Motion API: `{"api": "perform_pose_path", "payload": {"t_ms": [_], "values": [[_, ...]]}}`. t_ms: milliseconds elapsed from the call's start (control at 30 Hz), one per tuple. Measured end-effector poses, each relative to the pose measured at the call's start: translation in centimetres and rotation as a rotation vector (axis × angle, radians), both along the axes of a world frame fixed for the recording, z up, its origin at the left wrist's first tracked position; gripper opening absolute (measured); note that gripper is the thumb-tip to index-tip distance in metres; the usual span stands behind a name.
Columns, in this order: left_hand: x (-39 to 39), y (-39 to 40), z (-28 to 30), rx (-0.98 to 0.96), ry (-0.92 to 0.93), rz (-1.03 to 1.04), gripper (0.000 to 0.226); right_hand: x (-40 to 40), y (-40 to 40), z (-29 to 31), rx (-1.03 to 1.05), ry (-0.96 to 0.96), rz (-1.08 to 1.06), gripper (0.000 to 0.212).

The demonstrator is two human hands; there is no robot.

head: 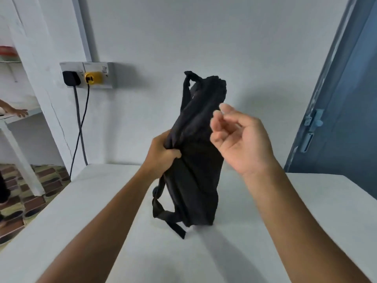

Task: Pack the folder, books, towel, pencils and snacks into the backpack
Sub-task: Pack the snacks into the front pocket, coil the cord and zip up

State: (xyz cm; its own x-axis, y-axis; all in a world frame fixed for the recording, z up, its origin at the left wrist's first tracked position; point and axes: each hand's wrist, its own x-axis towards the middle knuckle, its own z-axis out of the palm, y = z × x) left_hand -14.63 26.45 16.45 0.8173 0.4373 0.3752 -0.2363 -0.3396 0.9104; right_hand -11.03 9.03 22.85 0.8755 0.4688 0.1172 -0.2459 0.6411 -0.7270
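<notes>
Backpack [195, 160] fabric stood nearly upright on the white tabletop [285, 231] when we looked, its long axis running from the base up toward the wall, leaning a little toward the right at the top. Its carry loop sat at the top end, and the shoulder straps hung down its left side, one strap end trailing onto the tabletop beside the base. We could not tell whether the zip was open, since the bag showed us only dark, blurred cloth.

Our left hand [163, 152] was clenched on a fold of the backpack at about mid-height on its left side, and we judged that this grip alone kept the limp bag standing. Our right hand [238, 139] hovered just beside the backpack's upper right side, palm turned toward us, fingers loosely curled and holding nothing; whether its fingertips [217, 117] brushed the cloth we could not say. So the backpack lay straight ahead between our hands, with the left one on it and the right one nearer the top.

We judged that the next move turned on that upper end: the free right hand was best placed to find the opening there.

None of the folder, books, towel, pencils or snacks showed anywhere around the backpack. A wall socket [87, 75] with two plugs sat well to its left.
</notes>
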Motion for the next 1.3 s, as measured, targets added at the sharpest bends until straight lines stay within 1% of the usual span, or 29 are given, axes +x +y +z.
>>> {"api": "perform_pose_path", "payload": {"t_ms": [33,67,100,133,167,200,233,267,300,367,400,467,533,600,633,667,700,767,800,833,867,900,933,967,1033,1100,1133,1233,1300], "values": [[0.6,1.2,0.1,-0.053,0.013,-0.029,0.035,2.6,-0.6,-0.8,-0.075,-0.041,-0.260,0.020],[1.3,2.2,0.1,-0.109,0.024,-0.075,0.034,5.1,-1.1,-1.7,-0.201,-0.080,-0.500,0.021],[1.9,3.1,0.2,-0.191,0.044,-0.136,0.035,7.5,-1.4,-2.9,-0.317,-0.116,-0.650,0.025],[2.4,3.9,0.4,-0.252,0.081,-0.196,0.039,9.9,-1.5,-4.5,-0.434,-0.140,-0.704,0.032],[3.0,4.7,0.6,-0.296,0.114,-0.247,0.043,12.2,-1.7,-6.3,-0.543,-0.152,-0.648,0.045],[3.4,5.5,0.7,-0.325,0.139,-0.304,0.045,14.1,-1.8,-8.0,-0.651,-0.146,-0.528,0.061],[3.9,6.0,0.9,-0.339,0.169,-0.365,0.045,15.9,-1.9,-9.5,-0.718,-0.141,-0.396,0.078],[4.3,6.5,1.0,-0.345,0.208,-0.427,0.044,17.3,-2.1,-10.4,-0.738,-0.137,-0.280,0.091],[4.5,7.0,1.1,-0.336,0.248,-0.481,0.047,18.6,-2.2,-11.0,-0.720,-0.143,-0.192,0.099],[4.9,7.9,1.1,-0.325,0.313,-0.503,0.057,20.8,-2.5,-11.7,-0.617,-0.150,-0.010,0.106],[5.2,8.0,1.0,-0.333,0.315,-0.472,0.055,22.0,-2.6,-12.0,-0.585,-0.156,0.071,0.109],[5.3,7.7,0.4,-0.313,0.292,-0.309,0.043,23.7,-2.7,-12.1,-0.646,-0.244,0.153,0.112],[5.6,7.5,-1.2,-0.260,0.225,-0.003,0.041,25.1,-2.2,-12.1,-0.729,-0.350,0.210,0.107],[5.3,6.5,-3.6,-0.188,0.149,0.368,0.047,25.1,-1.8,-11.8,-0.759,-0.424,0.226,0.081],[5.1,5.7,-4.9,-0.158,0.140,0.496,0.051,24.9,-1.6,-11.7,-0.771,-0.445,0.232,0.065],[5.1,4.9,-6.2,-0.161,0.136,0.535,0.055,24.8,-1.4,-11.8,-0.787,-0.456,0.229,0.052],[5.1,3.8,-7.2,-0.216,0.127,0.479,0.058,24.6,-1.2,-12.0,-0.791,-0.471,0.204,0.042],[5.4,3.2,-9.2,-0.322,0.110,0.336,0.077,24.0,-0.7,-12.7,-0.720,-0.490,0.112,0.028],[5.6,3.7,-9.8,-0.368,0.103,0.329,0.085,23.4,-0.5,-13.0,-0.661,-0.475,0.073,0.026],[5.8,4.6,-10.2,-0.415,0.099,0.351,0.086,22.9,-0.4,-13.3,-0.601,-0.438,0.048,0.033],[6.0,5.3,-10.4,-0.455,0.099,0.378,0.078,22.5,-0.3,-13.8,-0.550,-0.381,0.034,0.047],[6.3,5.8,-10.5,-0.473,0.098,0.410,0.062,22.2,-0.2,-14.2,-0.505,-0.323,0.030,0.065],[6.8,6.2,-10.7,-0.472,0.090,0.444,0.045,22.1,-0.1,-14.6,-0.467,-0.276,0.025,0.078],[7.3,6.3,-10.9,-0.466,0.073,0.469,0.033,22.0,-0.1,-14.8,-0.436,-0.247,0.007,0.081],[7.9,6.2,-11.0,-0.494,0.022,0.487,0.024,21.7,0.0,-15.1,-0.404,-0.189,-0.117,0.064],[8.6,6.4,-10.7,-0.555,-0.035,0.442,0.022,21.5,0.2,-15.2,-0.390,-0.168,-0.342,0.043],[8.9,6.4,-10.3,-0.583,-0.060,0.409,0.024,21.4,0.3,-15.0,-0.397,-0.197,-0.457,0.039],[10.5,6.5,-8.3,-0.603,-0.128,0.319,0.042,22.2,0.4,-13.7,-0.395,-0.310,-0.691,0.049],[11.9,6.8,-7.0,-0.595,-0.158,0.285,0.037,23.1,0.6,-12.4,-0.376,-0.347,-0.782,0.050]]}}
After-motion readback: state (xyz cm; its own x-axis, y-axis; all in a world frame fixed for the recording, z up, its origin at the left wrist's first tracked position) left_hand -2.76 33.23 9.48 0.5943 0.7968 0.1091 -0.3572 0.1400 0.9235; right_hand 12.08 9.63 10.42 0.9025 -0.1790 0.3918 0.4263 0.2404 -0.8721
